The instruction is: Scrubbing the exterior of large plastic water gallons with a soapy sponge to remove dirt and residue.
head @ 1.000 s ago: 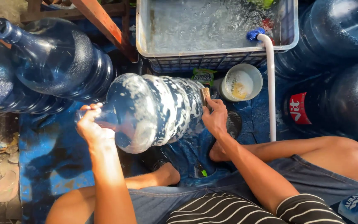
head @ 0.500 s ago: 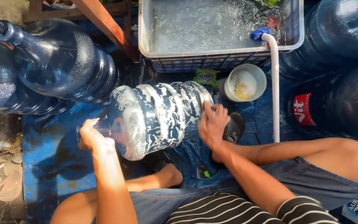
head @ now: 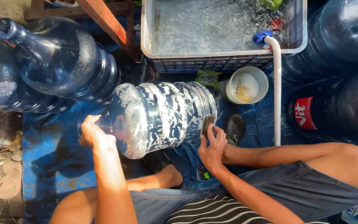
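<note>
Water jug (head: 158,118), a big blue one, lies on its side across the middle of the view, over a wet blue sheet (head: 46,161) on the ground and just above the seated person's knees. Streaks of white soap foam cover its ribbed body from shoulder to base, so the outside looks well lathered; none of it looks rinsed yet.

At far left, other blue jugs (head: 59,66) lie stacked on their sides, without foam. Next comes the left hand (head: 92,132), closed around the soapy jug's neck end and steadying it. To the right of the jug's body, the right hand (head: 212,145) presses a small dark scrubbing pad (head: 208,123) against the jug's base, fingers curled over it.

Behind the jug sits a pale plastic crate (head: 224,58) full of rippling water. A white tub (head: 247,87) with yellowish residue stands just right of the jug, beside a white pipe (head: 276,91) that hooks over the crate's rim. More dark jugs (head: 336,74) crowd the far right.
</note>
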